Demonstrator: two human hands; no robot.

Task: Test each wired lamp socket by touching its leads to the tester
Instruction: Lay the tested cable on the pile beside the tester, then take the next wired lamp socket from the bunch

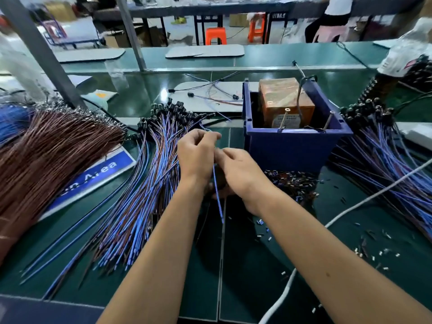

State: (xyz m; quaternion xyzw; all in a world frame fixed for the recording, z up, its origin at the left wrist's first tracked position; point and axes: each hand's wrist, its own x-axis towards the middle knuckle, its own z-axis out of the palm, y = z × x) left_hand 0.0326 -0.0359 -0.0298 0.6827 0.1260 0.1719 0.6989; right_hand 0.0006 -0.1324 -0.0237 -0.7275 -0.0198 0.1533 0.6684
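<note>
The bench (233, 265) is carrying everything, so its edges are serving as bearings here. Along its left edge a thick sheaf of brown wires (46, 155) is lying fanned out. Next to it, left of centre, a big bundle (145, 188) of blue-and-brown leads is spreading toward the near edge, its black sockets bunched at the far end. At the right edge a second pile (378, 160) of the same wired sockets is lying, well apart from the first. Which pile is tested and which is waiting cannot be told for certain; judging by the hands working beside the left bundle, that one is probably feeding the job, and it is looking far from used up.

Right of centre a blue bin (297, 146) is holding the tester (285, 101), an orange wrapped block, with two metal pins (284, 120) sticking up at the bin's near wall.

Just in front of the bin, the left hand (196, 155) and right hand (236, 169) are meeting, fingers of both curled and pinching one blue lead (217, 192), which is hanging down between the wrists. Its socket is not showing. The lead is not touching the pins, so this piece is not yet tested.

Small cut scraps (292, 181) are littering the bench near the right forearm.
</note>
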